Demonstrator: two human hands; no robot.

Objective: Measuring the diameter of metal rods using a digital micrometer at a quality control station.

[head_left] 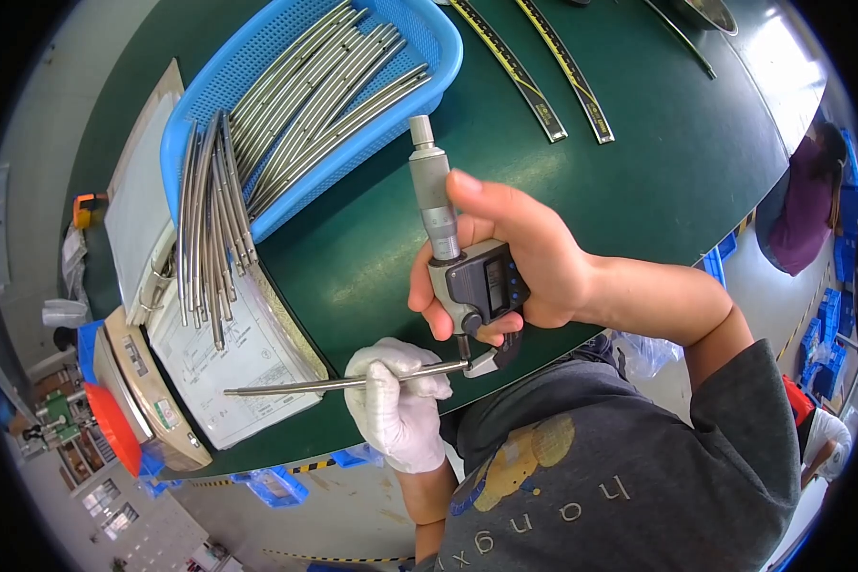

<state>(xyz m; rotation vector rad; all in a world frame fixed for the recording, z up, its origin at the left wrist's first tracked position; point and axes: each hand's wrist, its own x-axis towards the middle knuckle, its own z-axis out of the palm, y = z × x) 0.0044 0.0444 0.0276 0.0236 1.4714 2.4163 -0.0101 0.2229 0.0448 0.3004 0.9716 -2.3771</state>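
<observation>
While a thin metal rod (343,383) lies pinched in the gloved left hand (398,400), its tip sits in the jaws of a digital micrometer (469,276) that the bare right hand (520,257) clasps, just over the near desk (658,181) edge. Judging by the layout, one batch of rods (210,219) rests on the paper drawing (243,353) while many fill the blue basket (419,38), so much measuring seems left. Open green surface lies to the right.
</observation>
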